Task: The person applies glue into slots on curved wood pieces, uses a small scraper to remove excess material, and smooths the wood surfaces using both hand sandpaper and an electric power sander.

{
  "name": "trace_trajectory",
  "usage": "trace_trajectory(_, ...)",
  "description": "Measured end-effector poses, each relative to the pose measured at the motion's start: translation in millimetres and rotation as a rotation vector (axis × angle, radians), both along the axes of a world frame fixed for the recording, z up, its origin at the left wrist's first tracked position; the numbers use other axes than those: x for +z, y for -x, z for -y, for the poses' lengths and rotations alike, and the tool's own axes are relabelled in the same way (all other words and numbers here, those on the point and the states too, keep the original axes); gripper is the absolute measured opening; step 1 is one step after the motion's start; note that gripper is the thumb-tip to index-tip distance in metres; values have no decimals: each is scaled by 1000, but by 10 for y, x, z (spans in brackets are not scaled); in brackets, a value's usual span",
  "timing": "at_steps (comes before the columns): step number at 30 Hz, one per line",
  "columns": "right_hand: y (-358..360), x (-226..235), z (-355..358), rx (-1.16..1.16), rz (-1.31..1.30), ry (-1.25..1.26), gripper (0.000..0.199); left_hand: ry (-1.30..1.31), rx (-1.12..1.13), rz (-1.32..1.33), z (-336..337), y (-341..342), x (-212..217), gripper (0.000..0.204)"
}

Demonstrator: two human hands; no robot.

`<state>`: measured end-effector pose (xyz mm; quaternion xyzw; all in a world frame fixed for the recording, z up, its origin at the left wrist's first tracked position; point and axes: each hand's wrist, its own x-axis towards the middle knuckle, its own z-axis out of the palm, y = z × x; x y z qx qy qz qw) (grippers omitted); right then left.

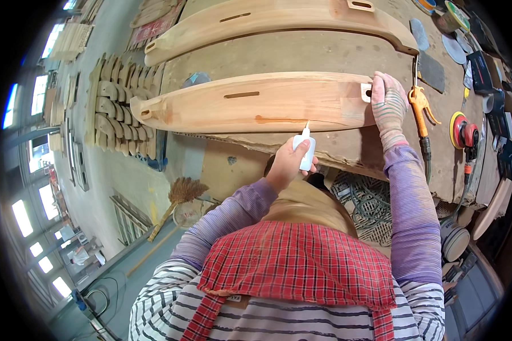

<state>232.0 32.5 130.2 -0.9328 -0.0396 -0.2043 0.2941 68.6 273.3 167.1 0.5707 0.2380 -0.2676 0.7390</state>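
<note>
Head view: left hand (287, 165) grips glue bottle (305, 149), seemingly touching wooden plank (250, 103).

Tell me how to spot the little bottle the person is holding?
Find the long curved pale wooden piece nearest the person on the workbench. At its lower edge, the bare left hand grips a small white squeeze bottle. Only it has a pointed nozzle touching wood.

The bare left hand (287, 165) is curled shut in a fist-like grip, thumb and fingers wrapped round, with its purple-sleeved forearm rising from the lower left. The right hand (388, 102), in a striped knit glove, lies flat with fingers spread forward, its purple-sleeved forearm stretched nearly straight up from the lower right.
</note>
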Motion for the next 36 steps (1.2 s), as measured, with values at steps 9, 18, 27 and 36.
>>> trace_trajectory(9, 6, 35, -18, -34, -15, -5, 26, -3, -46, 4, 187, -54, -17, 33)
trace_trajectory(18, 8, 70, -34, -48, -36, -14, 25, 9, -115, 15, 356, -103, -73, 30)
trace_trajectory(27, 9, 80, -48, -58, -28, -1, 24, 21, -146, -8, 510, -118, -108, 29)
trace_trajectory(36, 3, 38, -22, -57, 5, -39, 21, -17, -187, -37, 584, -124, -96, 28)
